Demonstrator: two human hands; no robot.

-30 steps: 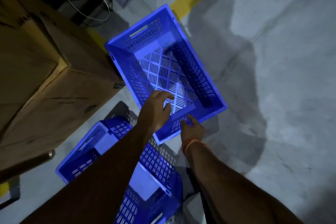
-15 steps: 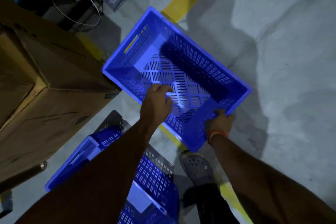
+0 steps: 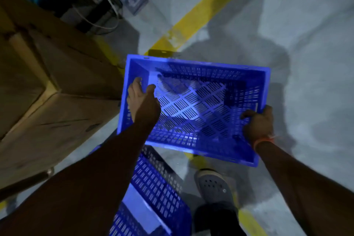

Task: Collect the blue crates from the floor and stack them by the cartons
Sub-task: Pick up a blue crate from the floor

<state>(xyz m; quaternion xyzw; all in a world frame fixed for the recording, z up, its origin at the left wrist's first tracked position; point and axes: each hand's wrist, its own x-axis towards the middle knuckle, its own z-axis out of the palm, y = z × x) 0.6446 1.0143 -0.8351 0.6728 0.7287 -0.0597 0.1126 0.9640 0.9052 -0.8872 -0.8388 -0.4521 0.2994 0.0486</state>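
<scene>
Spanning left hand (image 3: 142,99) to right hand (image 3: 257,122): blue crate (image 3: 193,109).

No text, label, brand or number can be read. A small panel (image 3: 134,1) at the top carries a pale mark, too blurred to make out; the cartons (image 3: 47,86) show no legible print.

Materials and surface finishes at the stacking area.
Blue crate (image 3: 193,109): perforated plastic, slight sheen. Cartons (image 3: 49,82): matt brown cardboard. Floor (image 3: 306,44): rough grey concrete bearing a worn yellow painted line (image 3: 203,11).
</scene>
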